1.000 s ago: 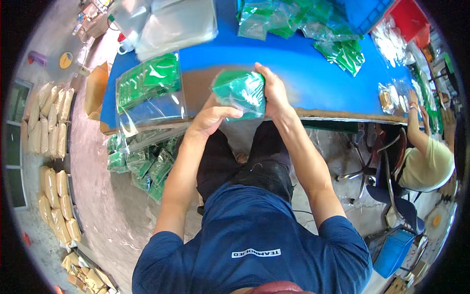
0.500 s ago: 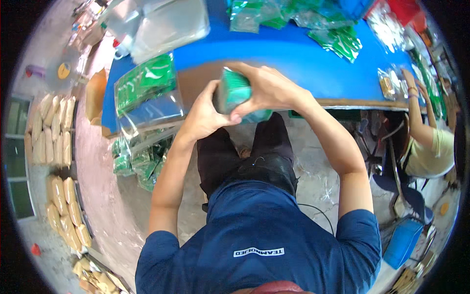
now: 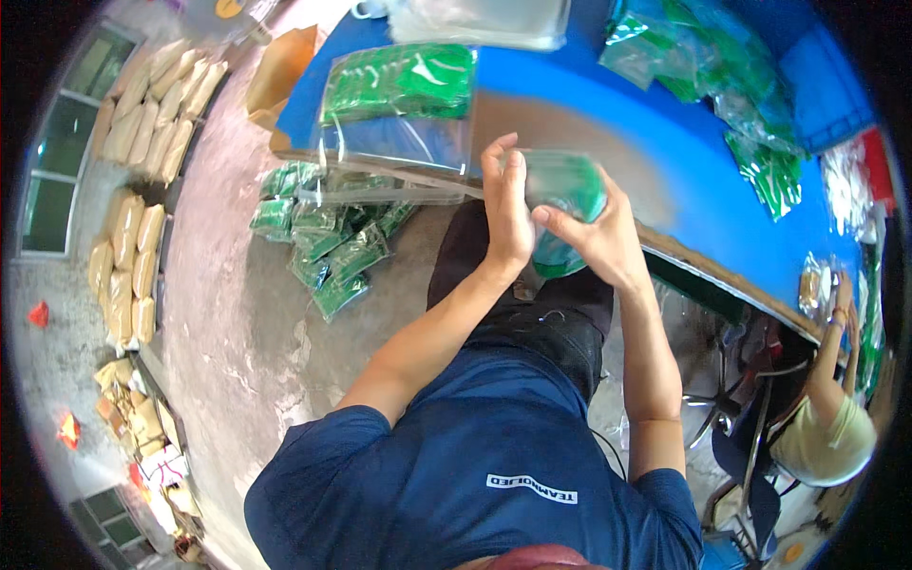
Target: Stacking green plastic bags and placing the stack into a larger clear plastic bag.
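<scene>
1. Holding a green pack (image 3: 567,180), film-wrapped, between both hands, above the lap by the near edge of the blue desk (image 3: 608,123).
2. Bracing its left side with the left hand (image 3: 511,218), with fingers upright and nearly straight; too blurred to tell whether gripping or merely resting.
3. Pinching from the right with the right hand (image 3: 611,237), with thumb across the front and other fingers partly hidden behind; probably placed opposite the left to keep slick wrapping from slipping.
4. Note, at left on the desk, a large clear bag (image 3: 389,142) showing green pieces (image 3: 404,76), with its bare end over the edge, likely anchored by the filled end.
5. Note, on the floor (image 3: 275,370), heaped green packets (image 3: 337,247), perhaps put there to spare desk space.
</scene>
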A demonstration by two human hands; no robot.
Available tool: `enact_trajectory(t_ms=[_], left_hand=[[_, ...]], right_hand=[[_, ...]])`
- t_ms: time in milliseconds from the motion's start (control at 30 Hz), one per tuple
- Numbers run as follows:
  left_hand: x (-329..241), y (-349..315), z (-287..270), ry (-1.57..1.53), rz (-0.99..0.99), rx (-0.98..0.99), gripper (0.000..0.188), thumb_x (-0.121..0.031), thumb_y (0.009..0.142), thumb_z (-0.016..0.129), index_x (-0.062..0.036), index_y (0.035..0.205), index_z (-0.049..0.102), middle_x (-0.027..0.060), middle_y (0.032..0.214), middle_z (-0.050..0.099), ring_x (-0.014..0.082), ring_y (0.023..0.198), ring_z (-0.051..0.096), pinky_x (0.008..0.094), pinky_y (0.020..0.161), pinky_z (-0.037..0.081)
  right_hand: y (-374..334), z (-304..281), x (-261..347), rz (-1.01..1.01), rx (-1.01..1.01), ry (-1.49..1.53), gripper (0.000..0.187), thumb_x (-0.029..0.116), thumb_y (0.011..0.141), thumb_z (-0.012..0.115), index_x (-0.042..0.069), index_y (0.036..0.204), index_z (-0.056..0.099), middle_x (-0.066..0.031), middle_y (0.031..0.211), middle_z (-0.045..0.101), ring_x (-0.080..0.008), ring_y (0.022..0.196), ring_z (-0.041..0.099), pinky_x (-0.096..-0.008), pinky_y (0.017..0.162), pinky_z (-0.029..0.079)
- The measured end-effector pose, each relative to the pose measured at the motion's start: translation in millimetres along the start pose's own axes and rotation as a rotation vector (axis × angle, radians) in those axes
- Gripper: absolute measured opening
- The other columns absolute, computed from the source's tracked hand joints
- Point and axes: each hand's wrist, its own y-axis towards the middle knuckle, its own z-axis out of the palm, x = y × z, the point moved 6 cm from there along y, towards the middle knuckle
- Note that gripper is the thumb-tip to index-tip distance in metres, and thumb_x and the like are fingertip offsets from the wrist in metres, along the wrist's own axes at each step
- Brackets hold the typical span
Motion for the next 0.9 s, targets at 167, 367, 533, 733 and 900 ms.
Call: enact_trajectory(t_ms=[167, 367, 533, 733, 900], left_hand=[[-17, -20, -20, 0.183, 0.016, -0.080, 0.047, -0.036, 0.105, 0.044, -0.0046, 0.140, 0.042, 0.0117, 0.125, 0.048, 0.0176, 0.113, 0.047, 0.0317, 0.100, 0.038], [-46, 3, -74, 0.499, 0.156, 0.104, 0.066, -0.028, 0.101, 0.054, 0.0020, 0.152, 0.024, 0.0230, 0.151, 0.031, 0.0329, 0.140, 0.032, 0.0462, 0.118, 0.022], [-82, 59, -106, 1.544, 0.724, 0.323, 0.074, -0.007, 0.076, 0.070, -0.0093, 0.144, 0.040, 0.0216, 0.145, 0.036, 0.0432, 0.136, 0.035, 0.0518, 0.113, 0.030], [-98, 97, -185, 1.652, 0.937, 0.168, 0.024, -0.014, 0.083, 0.076, -0.0094, 0.106, 0.070, 0.0096, 0.105, 0.061, 0.0310, 0.100, 0.060, 0.0429, 0.086, 0.048], [-124, 98, -154, 1.502, 0.962, 0.388, 0.013, -0.004, 0.083, 0.074, -0.0057, 0.094, 0.069, 0.0090, 0.086, 0.061, 0.0282, 0.078, 0.063, 0.0375, 0.068, 0.051]], right_hand=[[-10, 25, -7, 0.014, 0.137, 0.113, 0.064, 0.019, 0.076, 0.083, -0.001, 0.131, 0.055, -0.0106, 0.116, 0.067, -0.0163, 0.106, 0.063, -0.0320, 0.095, 0.049], [-16, 31, -74, 0.436, -0.025, 0.699, 0.060, 0.030, 0.085, 0.072, -0.001, 0.132, 0.053, -0.0106, 0.119, 0.065, -0.0223, 0.111, 0.062, -0.0384, 0.097, 0.049], [-12, 43, -74, 0.533, -0.181, 1.048, 0.049, 0.034, 0.088, 0.070, 0.003, 0.123, 0.059, -0.0085, 0.117, 0.067, -0.0219, 0.107, 0.064, -0.0395, 0.097, 0.049], [-25, 56, -67, 0.429, -0.190, 0.841, 0.043, 0.028, 0.089, 0.070, -0.001, 0.120, 0.061, -0.0085, 0.109, 0.068, -0.0187, 0.099, 0.065, -0.0346, 0.090, 0.051], [-15, 103, -45, 0.291, 0.018, 0.697, 0.043, 0.029, 0.088, 0.073, -0.002, 0.117, 0.064, -0.0089, 0.105, 0.069, -0.0168, 0.094, 0.064, -0.0324, 0.085, 0.051]])
